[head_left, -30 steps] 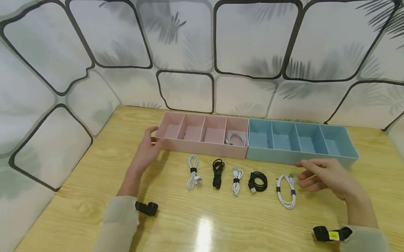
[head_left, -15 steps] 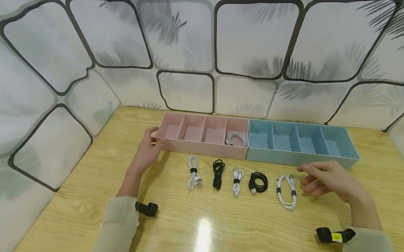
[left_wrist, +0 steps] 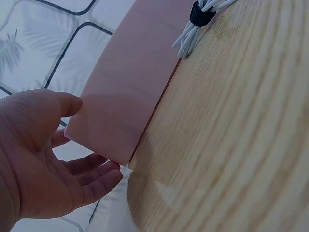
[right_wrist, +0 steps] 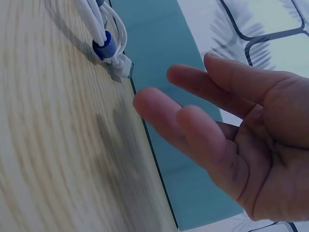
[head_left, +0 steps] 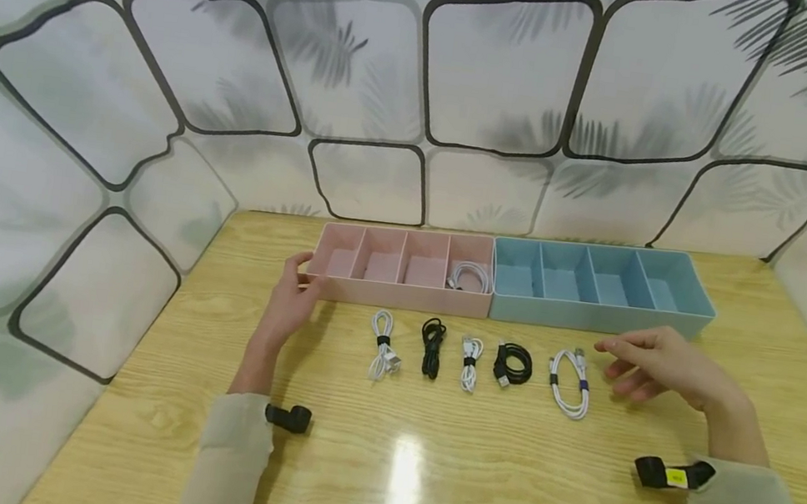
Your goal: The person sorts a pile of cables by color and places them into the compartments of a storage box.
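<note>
At the left end of a pink divided box (head_left: 398,296), my left hand (head_left: 291,301) touches the corner. In the left wrist view its thumb lies at the front face and its relaxed fingers (left_wrist: 101,188) are by the end wall. My right hand (head_left: 661,368) hovers in front of a blue divided box (head_left: 599,317), holding nothing, its fingers loosely bent. Just left of it lies a looped white cable (head_left: 569,386) with dark and purple straps. Further left, in a row, are a coiled black cable (head_left: 513,365), a white cable (head_left: 469,365), a black cable (head_left: 431,348) and another white cable (head_left: 383,349).
A coiled white cable (head_left: 470,275) sits in the pink box's rightmost compartment. Both boxes stand end to end along the back of a wooden table (head_left: 496,482), close to a patterned wall covering (head_left: 501,71). Wrist cameras (head_left: 671,474) are strapped over both sleeves.
My right hand has drifted slightly right and toward me. The left hand stays at the pink box's corner. Cables and boxes keep their places; the head view shifts a little.
</note>
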Demonstrator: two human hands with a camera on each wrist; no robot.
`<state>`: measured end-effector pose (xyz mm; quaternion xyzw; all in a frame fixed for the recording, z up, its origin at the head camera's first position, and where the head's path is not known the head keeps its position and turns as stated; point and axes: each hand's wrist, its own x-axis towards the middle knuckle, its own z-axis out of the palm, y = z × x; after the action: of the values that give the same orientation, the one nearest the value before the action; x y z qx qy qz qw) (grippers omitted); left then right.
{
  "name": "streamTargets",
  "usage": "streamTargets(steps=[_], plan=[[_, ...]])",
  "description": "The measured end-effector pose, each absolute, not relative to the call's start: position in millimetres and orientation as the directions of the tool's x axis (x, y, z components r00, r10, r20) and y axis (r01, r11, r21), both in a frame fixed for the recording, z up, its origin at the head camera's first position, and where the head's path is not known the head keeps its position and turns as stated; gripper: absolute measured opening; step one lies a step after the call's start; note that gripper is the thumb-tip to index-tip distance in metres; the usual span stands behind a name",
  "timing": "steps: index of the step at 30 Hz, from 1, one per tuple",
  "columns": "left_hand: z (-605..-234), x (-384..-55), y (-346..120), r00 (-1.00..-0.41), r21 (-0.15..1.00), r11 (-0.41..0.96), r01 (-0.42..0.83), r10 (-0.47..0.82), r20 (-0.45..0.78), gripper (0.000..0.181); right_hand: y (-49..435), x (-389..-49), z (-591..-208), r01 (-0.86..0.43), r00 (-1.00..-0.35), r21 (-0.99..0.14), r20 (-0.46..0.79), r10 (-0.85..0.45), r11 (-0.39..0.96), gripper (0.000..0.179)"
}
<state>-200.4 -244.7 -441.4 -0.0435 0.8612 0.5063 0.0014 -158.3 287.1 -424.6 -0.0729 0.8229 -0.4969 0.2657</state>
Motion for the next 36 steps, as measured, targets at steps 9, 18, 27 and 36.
streamTargets(steps=[9,18,27,36], plan=[[-442.8,-199.5,-245.1,-0.997,0.869,0.49,-0.069,-0.074,-0.037,0.056,284.5,-158.0,-429.5,0.174,-0.832,-0.812,-0.424,-0.359,0.556,0.067],[-442.7,-201.0,-246.3,-0.998,0.866,0.497,-0.061,-0.06,-0.036,0.057,271.9,-155.5,-433.7,0.15,-0.819,-0.786,-0.438,-0.37,0.599,0.085],[-442.5,-201.4,-243.2,-0.998,0.87,0.489,-0.059,-0.048,-0.041,0.057,262.1,-154.5,-438.5,0.118,-0.824,-0.774,-0.426,-0.373,0.622,0.091],[-442.4,-200.6,-244.4,-0.998,0.867,0.497,-0.05,-0.067,-0.019,0.055,252.3,-156.2,-437.6,0.064,-0.839,-0.754,-0.395,-0.374,0.654,0.081]])
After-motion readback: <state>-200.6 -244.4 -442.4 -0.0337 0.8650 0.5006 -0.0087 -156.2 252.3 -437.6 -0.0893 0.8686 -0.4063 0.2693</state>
